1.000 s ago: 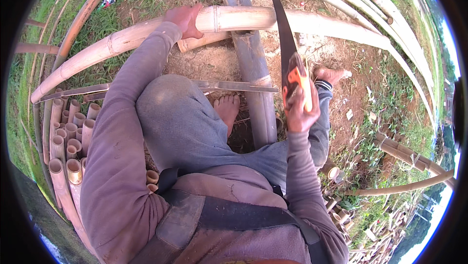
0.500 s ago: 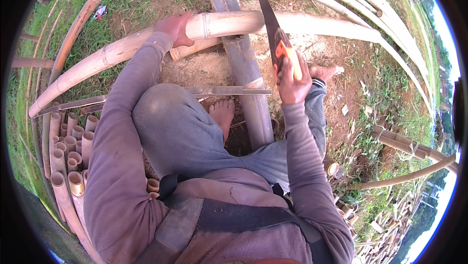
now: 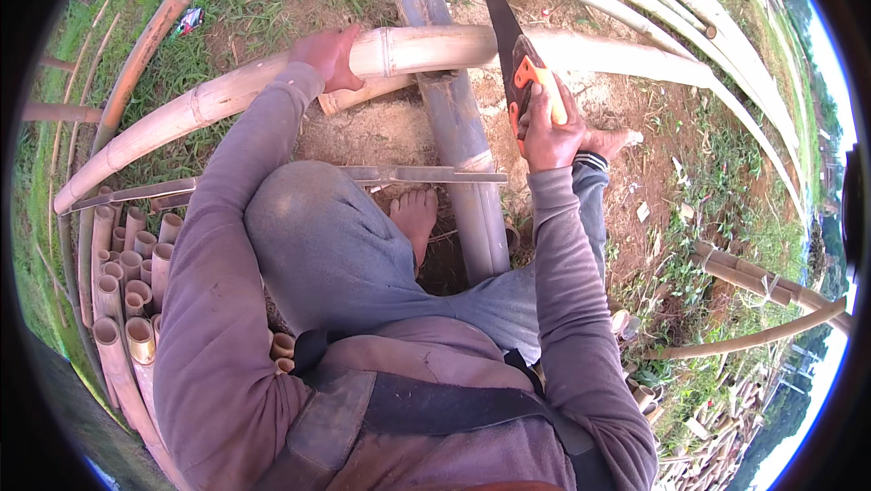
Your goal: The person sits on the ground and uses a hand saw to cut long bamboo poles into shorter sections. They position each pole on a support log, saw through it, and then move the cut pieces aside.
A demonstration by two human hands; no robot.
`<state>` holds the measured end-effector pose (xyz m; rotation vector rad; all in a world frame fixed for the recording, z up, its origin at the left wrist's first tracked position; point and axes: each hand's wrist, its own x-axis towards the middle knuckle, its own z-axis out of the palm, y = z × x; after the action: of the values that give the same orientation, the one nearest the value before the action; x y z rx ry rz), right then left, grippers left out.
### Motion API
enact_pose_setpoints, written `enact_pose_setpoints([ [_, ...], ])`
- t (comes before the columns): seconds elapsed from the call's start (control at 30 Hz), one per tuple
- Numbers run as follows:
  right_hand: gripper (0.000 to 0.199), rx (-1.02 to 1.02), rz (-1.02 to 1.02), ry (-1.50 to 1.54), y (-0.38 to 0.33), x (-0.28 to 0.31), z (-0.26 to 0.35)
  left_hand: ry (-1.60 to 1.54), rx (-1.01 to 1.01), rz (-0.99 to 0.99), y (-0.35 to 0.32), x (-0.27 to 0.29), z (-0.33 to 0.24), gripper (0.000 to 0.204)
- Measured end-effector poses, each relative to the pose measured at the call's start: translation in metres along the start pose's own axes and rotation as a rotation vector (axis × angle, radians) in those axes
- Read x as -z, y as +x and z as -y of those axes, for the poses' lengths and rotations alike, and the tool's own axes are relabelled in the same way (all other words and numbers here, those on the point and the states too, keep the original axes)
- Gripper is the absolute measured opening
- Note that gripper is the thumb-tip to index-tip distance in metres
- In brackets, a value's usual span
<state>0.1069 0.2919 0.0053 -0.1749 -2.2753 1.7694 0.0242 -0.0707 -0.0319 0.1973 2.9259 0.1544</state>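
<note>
A long, pale bamboo pole [image 3: 422, 50] runs crosswise in front of me, resting on a thick grey bamboo log [image 3: 454, 119]. My left hand [image 3: 327, 57] grips the pole left of the log, thumb on the near side. In my right hand [image 3: 552, 123] is a handsaw [image 3: 504, 24] with an orange and black handle. Its dark blade crosses the pole just right of the log and points away from me. Whether its teeth are inside a cut cannot be made out. A shorter bamboo piece [image 3: 367, 92] lies beneath the pole, beside the log.
Cut bamboo tubes [image 3: 136, 296] stand bundled at my left. A thin split strip [image 3: 408, 174] lies across the log near my bare foot [image 3: 415, 219]. Several long poles [image 3: 626, 10] lie at the far right. Bamboo offcuts [image 3: 726, 436] are heaped at the lower right.
My right hand and the saw have moved slightly toward me, drawing the blade back across the pole. The left hand keeps its hold on the pole.
</note>
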Motion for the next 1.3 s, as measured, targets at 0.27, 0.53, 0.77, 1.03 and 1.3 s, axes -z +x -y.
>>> enact_pose_setpoints([
  [0.27,0.045,0.151,-0.036,-0.123,-0.181,0.096,-0.027,-0.031,0.090,0.133,-0.007,0.018,-0.009,0.095],
  [0.53,0.037,0.036,0.020,-0.002,0.038,-0.005,0.011,-0.009,0.019,-0.017,-0.002,0.012,-0.004,0.091],
  [0.77,0.054,0.067,-0.003,-0.124,-0.179,0.101,-0.009,-0.023,0.007,-0.021,-0.007,0.006,0.000,0.090],
  [1.03,0.038,0.072,-0.013,-0.093,0.030,-0.012,0.017,0.016,0.016,-0.013,0.001,0.008,-0.003,0.091],
  [1.3,0.056,0.120,0.008,-0.119,-0.188,0.104,-0.030,0.013,0.049,0.066,0.001,0.005,0.001,0.092],
])
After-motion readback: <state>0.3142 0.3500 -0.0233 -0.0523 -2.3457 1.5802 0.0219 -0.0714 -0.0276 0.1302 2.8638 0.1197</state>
